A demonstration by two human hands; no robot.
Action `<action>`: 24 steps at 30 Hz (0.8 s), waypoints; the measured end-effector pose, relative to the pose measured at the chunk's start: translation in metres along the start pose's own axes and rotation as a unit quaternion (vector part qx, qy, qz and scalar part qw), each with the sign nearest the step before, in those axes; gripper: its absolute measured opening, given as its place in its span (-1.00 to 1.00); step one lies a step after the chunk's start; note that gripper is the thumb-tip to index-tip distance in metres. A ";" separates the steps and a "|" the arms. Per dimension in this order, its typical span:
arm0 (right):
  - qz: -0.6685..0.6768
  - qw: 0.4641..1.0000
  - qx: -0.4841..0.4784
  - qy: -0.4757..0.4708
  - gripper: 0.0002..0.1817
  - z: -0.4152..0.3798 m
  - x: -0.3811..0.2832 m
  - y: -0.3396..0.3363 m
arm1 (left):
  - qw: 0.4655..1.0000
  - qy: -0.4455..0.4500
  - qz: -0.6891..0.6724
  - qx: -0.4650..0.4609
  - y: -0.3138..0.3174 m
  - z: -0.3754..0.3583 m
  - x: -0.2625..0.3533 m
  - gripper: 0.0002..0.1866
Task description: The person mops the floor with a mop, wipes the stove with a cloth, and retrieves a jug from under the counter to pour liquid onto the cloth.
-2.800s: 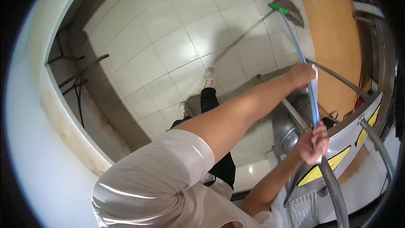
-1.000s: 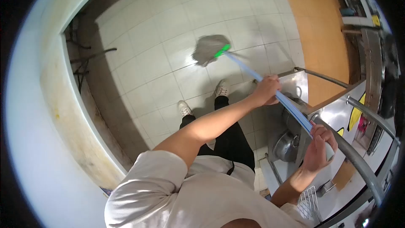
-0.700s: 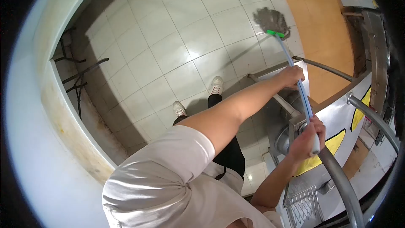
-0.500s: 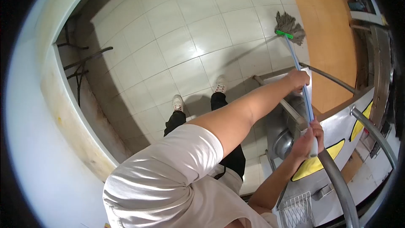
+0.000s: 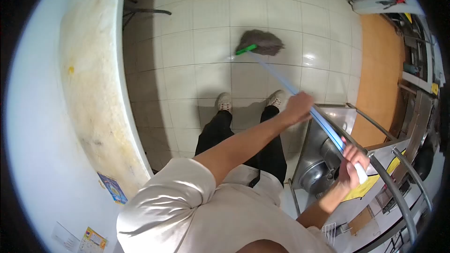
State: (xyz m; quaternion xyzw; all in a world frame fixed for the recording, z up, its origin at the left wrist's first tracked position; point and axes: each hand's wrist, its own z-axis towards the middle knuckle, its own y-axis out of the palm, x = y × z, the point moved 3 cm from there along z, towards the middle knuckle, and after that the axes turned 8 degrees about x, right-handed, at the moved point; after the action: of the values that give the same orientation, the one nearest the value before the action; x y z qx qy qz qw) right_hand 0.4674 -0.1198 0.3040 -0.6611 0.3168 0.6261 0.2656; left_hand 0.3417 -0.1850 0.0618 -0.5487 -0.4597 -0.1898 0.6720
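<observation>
A mop with a pale blue handle (image 5: 277, 74) slants across the floor in front of me. Its grey string head (image 5: 265, 42) lies spread on the tiles, joined at a green clamp (image 5: 246, 49). My left hand (image 5: 300, 107) is wrapped around the handle partway down. Near the white-capped top end, my right hand (image 5: 352, 165) grips it too, close to a metal rail (image 5: 391, 187). Both hands are closed, and the fingers of the left are slightly blurred.
A stained, pale tabletop (image 5: 101, 89) runs along my left, with dark metal legs (image 5: 147, 12) beneath. To my right stands a steel cart with metal pots (image 5: 313, 176). Beyond it lies an orange-brown board (image 5: 380, 70). A shelf unit (image 5: 386, 4) stands at the far right.
The mop head has swept left across the tiles, away from the orange-brown board. My left hand moved left and down with the handle; my view has also turned.
</observation>
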 end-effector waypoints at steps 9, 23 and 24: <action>0.069 0.925 -0.371 -0.051 -0.79 -0.006 0.173 0.321 | 0.914 -0.035 0.107 0.391 -0.193 -0.265 -0.325 -0.63; 0.106 0.919 -0.377 0.049 -0.87 -0.035 0.379 0.409 | 0.819 -0.456 0.319 0.139 -0.253 -0.353 -0.468 -0.87; 0.097 0.924 -0.368 0.044 -0.88 -0.024 0.375 0.385 | 0.858 -0.363 0.302 0.203 -0.235 -0.342 -0.468 -0.86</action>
State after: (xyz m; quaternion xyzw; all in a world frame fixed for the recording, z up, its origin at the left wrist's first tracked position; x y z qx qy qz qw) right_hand 0.2001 -0.4235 -0.0506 -0.7052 0.1382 0.6916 -0.0730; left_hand 0.0666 -0.6900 -0.1836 -0.5415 -0.5112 0.3324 0.5788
